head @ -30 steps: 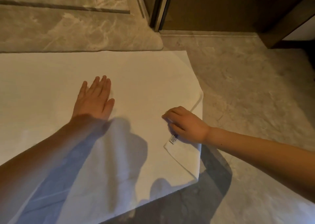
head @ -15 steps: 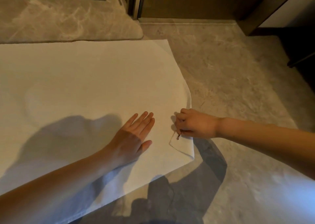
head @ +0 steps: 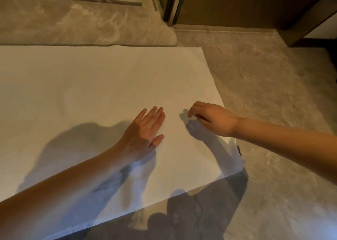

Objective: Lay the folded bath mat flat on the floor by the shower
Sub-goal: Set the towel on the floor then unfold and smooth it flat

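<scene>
The white bath mat (head: pixel 94 86) lies spread out on the marble floor, filling the left and middle of the head view. Its near right corner now lies flat, with a small label showing at the right edge. My left hand (head: pixel 144 132) presses flat on the mat with straight fingers. My right hand (head: pixel 211 118) hovers just above the mat near its right edge, fingers loosely curled and holding nothing.
A raised marble step (head: pixel 87 24) of the shower runs along the mat's far edge. A dark door frame (head: pixel 172 4) and brown wall panel (head: pixel 237 4) stand at the back. Bare marble floor (head: pixel 273 97) stretches right of the mat.
The folded-over near right corner has been turned out flat. My right hand has let go of it and lifted slightly. My left hand stays pressed on the mat.
</scene>
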The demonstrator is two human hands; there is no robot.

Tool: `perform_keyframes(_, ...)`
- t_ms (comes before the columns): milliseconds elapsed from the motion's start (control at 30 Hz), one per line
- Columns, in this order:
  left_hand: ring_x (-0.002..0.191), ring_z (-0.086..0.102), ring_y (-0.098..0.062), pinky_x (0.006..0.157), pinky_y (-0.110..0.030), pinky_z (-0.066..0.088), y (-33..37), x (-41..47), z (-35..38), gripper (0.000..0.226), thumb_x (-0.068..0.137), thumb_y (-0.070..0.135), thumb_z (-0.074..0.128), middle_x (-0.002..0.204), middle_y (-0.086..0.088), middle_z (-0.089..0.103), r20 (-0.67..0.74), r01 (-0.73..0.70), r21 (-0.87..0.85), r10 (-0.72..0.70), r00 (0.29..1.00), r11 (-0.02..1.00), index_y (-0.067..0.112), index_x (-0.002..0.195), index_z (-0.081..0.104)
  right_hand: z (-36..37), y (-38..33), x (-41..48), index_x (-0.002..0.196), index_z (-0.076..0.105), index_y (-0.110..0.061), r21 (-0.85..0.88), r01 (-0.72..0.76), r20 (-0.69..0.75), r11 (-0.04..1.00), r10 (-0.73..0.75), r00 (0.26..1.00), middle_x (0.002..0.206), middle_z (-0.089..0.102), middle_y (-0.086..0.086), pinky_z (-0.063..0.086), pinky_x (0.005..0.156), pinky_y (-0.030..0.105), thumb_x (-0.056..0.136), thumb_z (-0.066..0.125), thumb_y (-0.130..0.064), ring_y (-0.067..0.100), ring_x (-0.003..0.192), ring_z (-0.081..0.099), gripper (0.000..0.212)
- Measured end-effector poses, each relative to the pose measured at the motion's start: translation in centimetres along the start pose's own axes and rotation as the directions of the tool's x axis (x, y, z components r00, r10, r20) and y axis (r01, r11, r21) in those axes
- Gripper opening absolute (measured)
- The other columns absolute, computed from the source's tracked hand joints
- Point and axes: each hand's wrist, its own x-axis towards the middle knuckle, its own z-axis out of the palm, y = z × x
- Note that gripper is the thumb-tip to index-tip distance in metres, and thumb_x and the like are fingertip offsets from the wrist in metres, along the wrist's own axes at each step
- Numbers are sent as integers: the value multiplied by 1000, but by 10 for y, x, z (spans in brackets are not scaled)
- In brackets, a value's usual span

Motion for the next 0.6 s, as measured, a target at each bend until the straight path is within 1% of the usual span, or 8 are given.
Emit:
perform_keyframes(67, 138, 42, -41, 113, -54, 34, -14, -11, -7, 59, 98, 34, 37, 148, -25, 44, 17, 31, -1, -31, 999, 1000, -7, 139, 47, 7, -13, 7, 112, 62, -3, 8, 10, 49, 1000, -10, 999, 111, 58, 16, 44, 80, 41, 95, 44, 1, 36, 96, 57, 25)
perform_keyframes(133, 138, 42, -40, 112, -54, 35, -23, -21, -10, 59, 98, 34, 37, 148, -24, 43, 12, 40, 17, -40, 999, 999, -6, 140, 46, 14, -22, 6, 121, 59, -2, -4, 37, 58, 999, -37, 998, 119, 56, 17, 43, 82, 39, 98, 45, -3, 35, 100, 56, 27)
perform_keyframes(200, 139, 40, -39, 113, -53, 35, -28, -29, -11, 59, 99, 34, 37, 149, -24, 42, -1, 62, 12, -62, 998, 998, -6, 141, 45, 22, -29, 10, 136, 50, -1, -26, 76, 18, 997, -75, 997, 137, 50, 17, 43, 94, 35, 101, 45, -10, 33, 116, 54, 36)
perform_keyframes(300, 140, 39, -37, 114, -52, 33, -39, -39, -18, 59, 99, 34, 38, 151, -22, 40, -1, 138, 11, -138, 990, 990, -4, 143, 43, 30, -49, 38, 150, 33, -4, -70, 106, -66, 992, -111, 992, 156, 33, 15, 29, 115, 35, 104, 40, -21, 30, 142, 34, 50)
perform_keyframes(400, 146, 31, -32, 120, -47, 23, -62, -54, -31, 61, 99, 37, 32, 156, -18, 34, 20, 252, 32, -252, 967, 967, -1, 148, 36, 35, -82, 87, 153, 24, -4, -156, 174, -113, 972, -192, 975, 160, 25, 16, 21, 120, 39, 105, 34, -27, 30, 147, 24, 55)
perform_keyframes(467, 150, 20, -27, 123, -43, 12, -91, -70, -45, 65, 100, 42, 21, 161, -13, 24, 17, 370, 74, -372, 928, 926, 4, 152, 26, 34, -111, 123, 154, 20, -7, -192, 213, -137, 958, -241, 961, 162, 21, 14, 18, 121, 40, 105, 31, -30, 29, 149, 20, 56)
perform_keyframes(500, 151, 15, -25, 123, -41, 7, -110, -82, -51, 67, 99, 44, 15, 163, -11, 20, -6, 450, 94, -451, 892, 888, 6, 154, 22, 32, -126, 143, 155, 18, -8, -206, 234, -147, 950, -266, 953, 163, 19, 12, 15, 121, 40, 105, 31, -31, 28, 149, 19, 57)
perform_keyframes(600, 153, 5, -23, 123, -39, 0, -174, -129, -73, 67, 100, 46, 7, 165, -8, 8, -60, 678, 179, -680, 731, 713, 9, 156, 12, 25, -175, 207, 155, 17, -10, -219, 290, -188, 932, -331, 924, 163, 17, 10, 13, 120, 39, 104, 32, -33, 27, 150, 16, 58)
